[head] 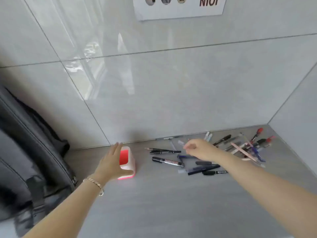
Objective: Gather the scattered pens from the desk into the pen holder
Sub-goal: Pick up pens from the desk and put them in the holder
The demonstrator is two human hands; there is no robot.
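A white pen holder (127,160) with a red inside stands on the grey desk near the back wall. My left hand (109,162) wraps its left side and front, thumb along the base. To its right lie several scattered pens: a black whiteboard marker (168,162), thin black pens (164,150), dark blue pens (204,169), and a heap of pens and red-capped markers (248,145) in the back right corner. My right hand (197,148) hovers over the middle pens, fingers curled and pinched on a pale clear pen (181,143).
A dark grey backpack (29,160) leans against the wall at the left. Tiled walls close the desk at the back and right. A printed sheet (180,9) hangs on the back wall. The grey desk (163,203) stretches toward me.
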